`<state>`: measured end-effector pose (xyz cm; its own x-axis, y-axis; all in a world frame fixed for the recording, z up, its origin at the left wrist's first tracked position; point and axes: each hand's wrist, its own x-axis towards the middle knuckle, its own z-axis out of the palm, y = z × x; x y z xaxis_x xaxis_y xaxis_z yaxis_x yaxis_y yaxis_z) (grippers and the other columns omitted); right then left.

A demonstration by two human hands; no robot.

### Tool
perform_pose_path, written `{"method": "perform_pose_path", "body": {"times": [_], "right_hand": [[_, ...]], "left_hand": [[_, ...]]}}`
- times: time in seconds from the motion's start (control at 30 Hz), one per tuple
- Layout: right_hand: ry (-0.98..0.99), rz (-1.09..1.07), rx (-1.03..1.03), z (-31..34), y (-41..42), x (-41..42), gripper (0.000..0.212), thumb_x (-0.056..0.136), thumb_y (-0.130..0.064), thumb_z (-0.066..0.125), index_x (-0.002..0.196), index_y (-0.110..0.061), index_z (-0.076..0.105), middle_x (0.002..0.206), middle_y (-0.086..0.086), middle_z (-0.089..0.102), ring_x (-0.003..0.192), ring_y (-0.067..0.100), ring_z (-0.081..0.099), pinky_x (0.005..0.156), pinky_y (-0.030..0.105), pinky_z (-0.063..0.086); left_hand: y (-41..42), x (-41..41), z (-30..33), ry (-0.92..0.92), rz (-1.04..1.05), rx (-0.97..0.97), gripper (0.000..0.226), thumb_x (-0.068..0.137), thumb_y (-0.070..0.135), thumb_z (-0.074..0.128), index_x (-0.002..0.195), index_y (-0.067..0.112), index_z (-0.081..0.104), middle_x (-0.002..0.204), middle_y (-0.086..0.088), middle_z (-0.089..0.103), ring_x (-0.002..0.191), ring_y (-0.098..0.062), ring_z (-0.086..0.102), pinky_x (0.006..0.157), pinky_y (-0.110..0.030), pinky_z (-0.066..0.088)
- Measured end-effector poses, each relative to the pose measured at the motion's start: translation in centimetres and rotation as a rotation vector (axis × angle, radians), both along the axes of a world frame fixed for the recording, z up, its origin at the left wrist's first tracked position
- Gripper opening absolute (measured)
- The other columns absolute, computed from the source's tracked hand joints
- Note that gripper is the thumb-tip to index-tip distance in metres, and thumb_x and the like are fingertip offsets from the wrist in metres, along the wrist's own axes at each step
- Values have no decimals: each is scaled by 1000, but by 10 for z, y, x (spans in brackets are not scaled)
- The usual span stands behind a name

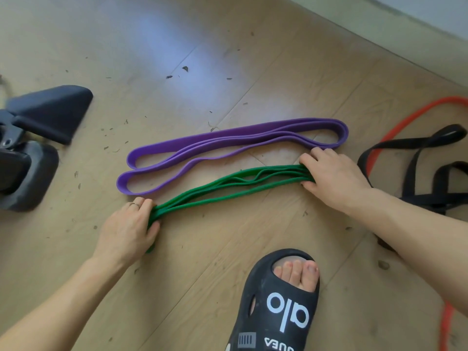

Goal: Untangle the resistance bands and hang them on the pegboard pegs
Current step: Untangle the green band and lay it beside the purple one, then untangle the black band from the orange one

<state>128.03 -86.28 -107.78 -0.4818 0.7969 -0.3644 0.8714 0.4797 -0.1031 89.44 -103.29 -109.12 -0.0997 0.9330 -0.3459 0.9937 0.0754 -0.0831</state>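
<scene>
Wood floor [228, 59], scattered with debris. Left hand [126, 229] fingers curl round one end of the folded green band [222, 188]; right hand [334, 176] fingers grip the other end, forearms angling in low. Purple band [228, 138] lies folded just beyond, apart. Black strap [410, 143] and red tube [405, 117] at right; black slide sandal [278, 305] near; dark equipment base [38, 148] left.

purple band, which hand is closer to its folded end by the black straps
Right. The right hand grips the green band with its fingertips just below that end of the purple band. The left hand grips the green band's other end, near the purple band's opposite loops.
</scene>
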Motion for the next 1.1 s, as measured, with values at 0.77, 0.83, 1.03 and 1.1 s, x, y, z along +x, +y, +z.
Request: {"method": "perform_pose_path", "body": {"times": [0.77,0.83,1.03,1.1], "right_hand": [[51,140,156,0,-14,4,70,93,-37,64,151,-11,36,136,12,54,126,29,52,111,42,41],[121,97,182,6,-17,11,64,93,-34,61,148,-10,40,131,12,57,122,29,55,108,42,44],[279,-374,264,20,-35,52,37,96,-26,58,131,-13,50,117,7,60,100,23,59,88,37,48],[235,-538,258,21,-41,71,39,94,-23,60,131,-14,49,120,7,59,105,24,59,91,40,52]], "left_hand": [[32,31,39,303,251,-315,106,71,96,39,151,31,11,119,-13,61,116,-31,56,84,-39,50],[46,45,54,332,205,-248,97,74,92,41,143,26,23,117,-15,61,111,-33,58,80,-38,50],[94,149,66,-68,-259,56,60,89,55,62,130,15,44,111,-15,60,103,-37,60,77,-46,53],[109,199,62,-155,-410,63,55,93,50,56,137,21,41,122,-11,58,111,-31,58,84,-43,50]]}}
